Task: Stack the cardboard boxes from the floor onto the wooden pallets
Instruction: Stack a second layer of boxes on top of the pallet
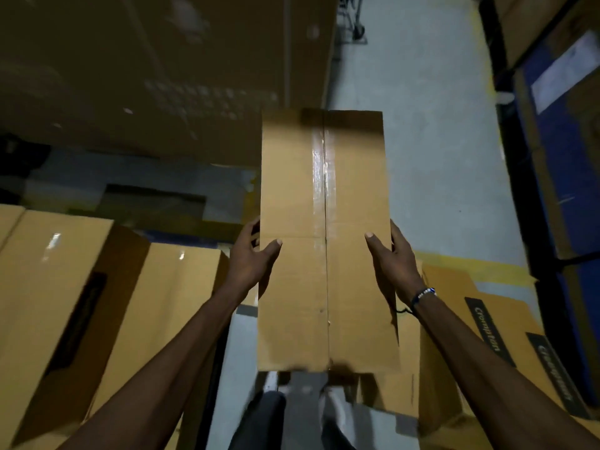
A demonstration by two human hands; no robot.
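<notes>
I carry a long, narrow cardboard box (324, 241), taped along its middle seam, in the air in front of me above the floor. My left hand (251, 258) grips its left edge, thumb on top and fingers wrapped round the side. On the opposite edge my right hand (394, 258) holds the same way; a beaded band sits on that wrist. No wooden pallet is clearly visible; a dark low shape (152, 203) lies at mid-left, blurred.
Large cardboard boxes (65, 303) stand close on my left. More boxes with black labels (493, 345) stand on my right. A tall carton wall (146, 76) fills the upper left. Blue racking with boxes (552, 141) lines the right. Grey floor (422, 141) runs ahead between them.
</notes>
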